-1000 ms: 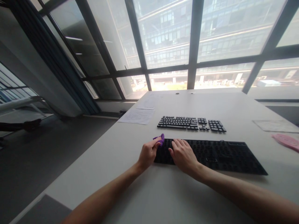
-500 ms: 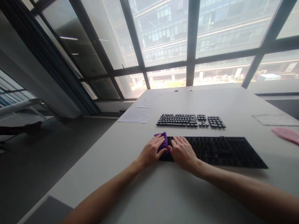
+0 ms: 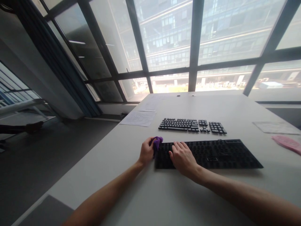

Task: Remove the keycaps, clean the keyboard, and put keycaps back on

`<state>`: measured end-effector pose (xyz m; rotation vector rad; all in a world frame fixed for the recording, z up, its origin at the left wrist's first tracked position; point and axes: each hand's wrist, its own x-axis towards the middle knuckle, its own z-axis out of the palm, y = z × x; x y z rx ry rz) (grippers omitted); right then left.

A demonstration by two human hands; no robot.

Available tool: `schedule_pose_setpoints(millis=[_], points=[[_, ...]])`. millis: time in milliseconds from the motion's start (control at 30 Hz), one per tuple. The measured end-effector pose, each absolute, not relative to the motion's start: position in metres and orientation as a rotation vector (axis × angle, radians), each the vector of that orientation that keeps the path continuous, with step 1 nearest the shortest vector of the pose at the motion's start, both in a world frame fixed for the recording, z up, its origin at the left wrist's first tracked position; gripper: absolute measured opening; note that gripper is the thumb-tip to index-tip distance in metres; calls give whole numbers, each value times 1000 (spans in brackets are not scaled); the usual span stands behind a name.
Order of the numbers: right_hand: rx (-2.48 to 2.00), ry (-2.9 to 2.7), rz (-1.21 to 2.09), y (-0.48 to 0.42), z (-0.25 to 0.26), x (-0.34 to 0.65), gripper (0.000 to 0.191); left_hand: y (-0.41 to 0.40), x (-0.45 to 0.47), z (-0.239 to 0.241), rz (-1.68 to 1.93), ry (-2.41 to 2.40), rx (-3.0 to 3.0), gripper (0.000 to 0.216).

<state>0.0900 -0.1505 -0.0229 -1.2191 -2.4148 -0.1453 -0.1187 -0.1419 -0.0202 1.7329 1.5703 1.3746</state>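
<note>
A black keyboard base (image 3: pixel 225 157) without its keycaps lies on the white table. At its left end, my left hand (image 3: pixel 147 151) is closed around a bunched purple cloth (image 3: pixel 158 142), which meets the keyboard's left edge. My right hand (image 3: pixel 182 157) rests flat on the left part of the keyboard base, fingers stretched out and holding nothing. Behind the base, loose black keycaps (image 3: pixel 180 124) are laid out in keyboard order, with the number-pad keycaps (image 3: pixel 217 127) at the right end.
Printed sheets of paper (image 3: pixel 138 118) lie at the table's left edge. On the right are a clear plastic bag (image 3: pixel 274 127) and a pink flat item (image 3: pixel 285 143). The white table (image 3: pixel 188 194) ends on the left above a dark floor. Large windows stand behind it.
My left hand has drawn the purple cloth left, off the keyboard's top to its left edge, and bunched it. The keyboard base has shifted slightly left. My right hand stays on it.
</note>
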Motion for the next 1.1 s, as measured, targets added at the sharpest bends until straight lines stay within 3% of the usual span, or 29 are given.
schedule_pose_setpoints(millis=[100, 300, 433, 733, 933, 1100], points=[[-1204, -2417, -152, -150, -24, 90, 35, -140, -130, -17, 1455, 1616, 1725, 35], [-1231, -2426, -151, -148, -25, 89, 37, -149, -127, -14, 881, 1393, 2439, 20], [-1267, -2426, -123, -148, -25, 89, 39, -150, -121, -19, 768, 1389, 2594, 20], [-1222, -2483, -114, -154, -20, 91, 41, -157, -117, -32, 846, 1675, 2708, 11], [-1212, -2490, -119, -153, -22, 89, 43, -156, -129, -24, 1301, 1981, 2413, 21], [-1218, -2480, -121, -152, -26, 88, 44, -165, -119, -23, 1013, 1859, 2481, 19]])
